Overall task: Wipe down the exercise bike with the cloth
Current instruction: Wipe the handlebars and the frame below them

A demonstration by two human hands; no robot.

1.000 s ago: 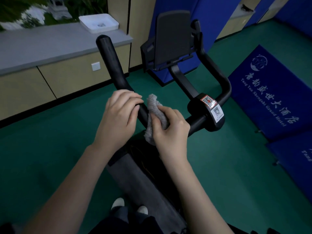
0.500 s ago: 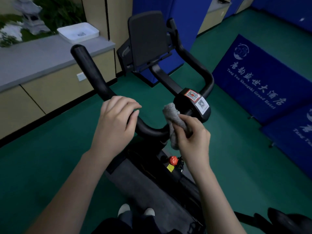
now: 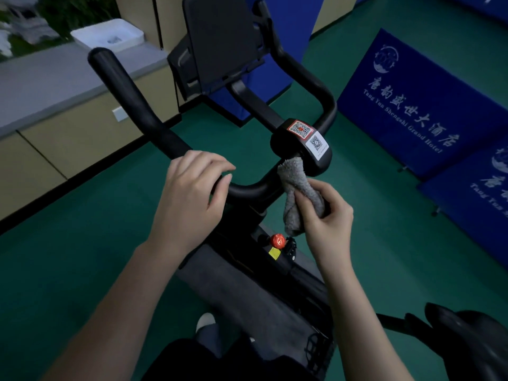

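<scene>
The black exercise bike's handlebar (image 3: 132, 97) curves in front of me, with a centre hub (image 3: 302, 144) carrying two QR stickers and a dark screen holder (image 3: 220, 42) behind it. My left hand (image 3: 192, 199) grips the left part of the bar, fingers curled over it. My right hand (image 3: 324, 215) holds a bunched grey cloth (image 3: 297, 188) against the bar just below the hub. A red knob (image 3: 277, 240) shows on the frame beneath the cloth.
A grey counter with beige cabinets (image 3: 55, 86) runs along the left, with a white tray (image 3: 110, 37) on it. Blue mats with white lettering (image 3: 412, 105) lie on the green floor at right. The black saddle (image 3: 467, 339) sits at lower right.
My right hand has slid the cloth rightward along the bar, from beside my left hand to under the hub. My left hand keeps its grip on the bar.
</scene>
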